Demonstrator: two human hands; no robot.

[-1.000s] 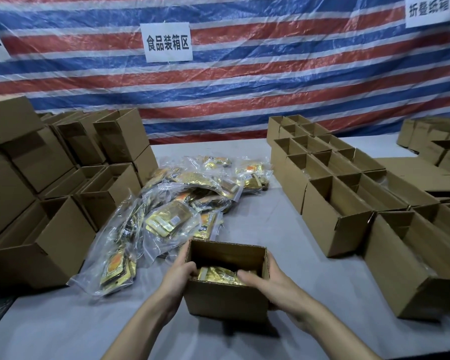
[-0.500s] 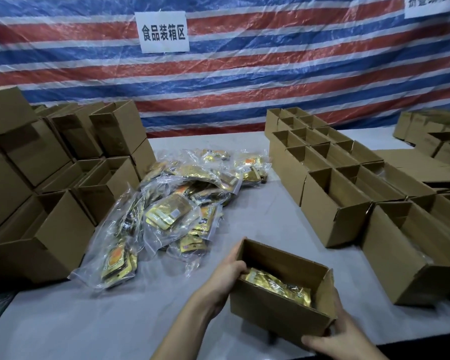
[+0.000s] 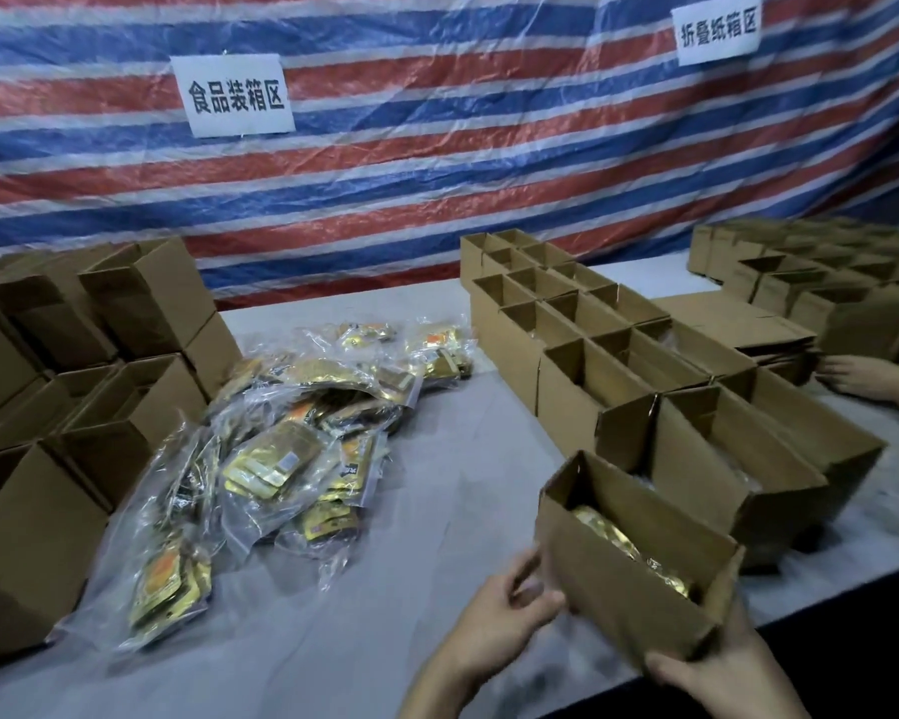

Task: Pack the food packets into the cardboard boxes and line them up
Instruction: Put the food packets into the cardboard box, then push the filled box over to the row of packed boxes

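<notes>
An open cardboard box (image 3: 613, 599) with a gold food packet (image 3: 626, 544) inside hangs tilted over the table's front right part. My left hand (image 3: 499, 614) holds its left end, fingers curled at the lower corner, though blur softens them. My right hand (image 3: 722, 672) grips the box's near right corner, thumb across the front face. The box is just in front of the nearest box (image 3: 738, 459) of the lined-up rows (image 3: 567, 324). A pile of bagged food packets (image 3: 292, 448) lies on the table (image 3: 463, 459) to the left.
Open boxes (image 3: 141, 303) are stacked along the left side. Flattened cardboard (image 3: 738, 324) and more boxes (image 3: 800, 272) lie at the far right, where another person's hand (image 3: 862, 378) rests. The table's front edge (image 3: 852, 594) runs close behind the held box.
Both hands have carried the box from the table's front centre to the right, turning it to match the rows. My view has swung right as well.
</notes>
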